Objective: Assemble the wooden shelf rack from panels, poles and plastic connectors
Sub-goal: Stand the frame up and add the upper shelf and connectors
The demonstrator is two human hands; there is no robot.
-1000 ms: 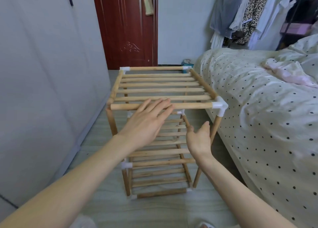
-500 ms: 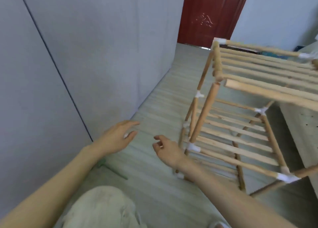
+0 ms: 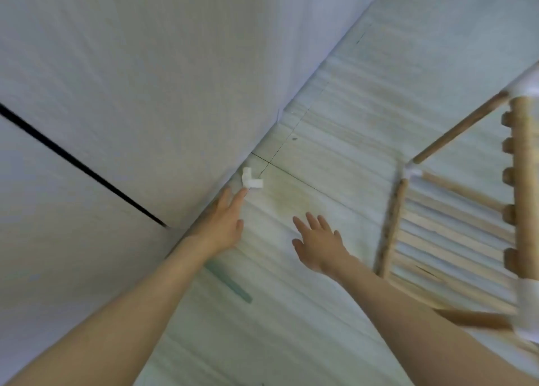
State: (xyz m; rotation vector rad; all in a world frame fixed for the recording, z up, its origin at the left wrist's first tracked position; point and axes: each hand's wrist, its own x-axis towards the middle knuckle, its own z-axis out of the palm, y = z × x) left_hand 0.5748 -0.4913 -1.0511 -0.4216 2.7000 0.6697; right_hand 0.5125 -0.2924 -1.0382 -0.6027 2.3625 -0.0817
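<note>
A loose white plastic corner connector (image 3: 251, 179) lies on the floor at the foot of the grey wall. My left hand (image 3: 224, 223) stretches toward it with straight fingers, and its fingertips are at or just short of the connector's near edge. My right hand (image 3: 319, 241) hovers over the floor to the right, fingers spread, holding nothing. The wooden shelf rack (image 3: 472, 219) stands at the right edge of the head view, with slatted shelves, round poles and white connectors at its joints. The frame is blurred by motion.
A grey wall panel (image 3: 140, 94) with a dark seam runs along the left. Pale wood-look flooring (image 3: 335, 158) lies between the wall and the rack. A greenish streak (image 3: 230, 283) marks the floor near my left forearm.
My view swung left and down from the rack top to the floor by the wall. Both hands left the rack and reached toward the floor, the left one up to the white connector.
</note>
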